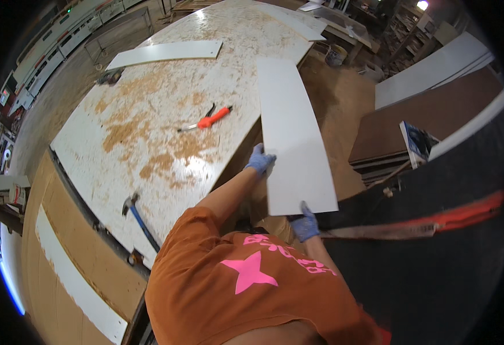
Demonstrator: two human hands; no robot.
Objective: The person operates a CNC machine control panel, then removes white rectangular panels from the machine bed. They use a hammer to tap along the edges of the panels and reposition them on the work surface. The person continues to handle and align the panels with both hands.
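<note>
Along the R edge of the tabletop (pixel 237 80), a long white board (pixel 295 138) sits w/ its far L part overlapping the edge & its near end out over the gap by the person's body. L hand (pixel 259 160), blue-gloved, grips the long L side; R hand (pixel 305 225), also gloved, pinches the near short end, thumb on top. Can't tell if the far end rests on the tabletop or hangs just above.

Main risk: tipping. Both hands are on the near half & nothing grips the long R side, so the board could roll that way or its far end dip. Gloves might slip if dusty. Sawdust (pixel 128 131) could scuff the underside or let it skid. If swung L, it might knock the red-handled tool (pixel 209 119); the blue-handled hammer (pixel 140 221) is farther off, nr the near edge. Swung R, a corner might clip the brown panel stack (pixel 419 115).
</note>
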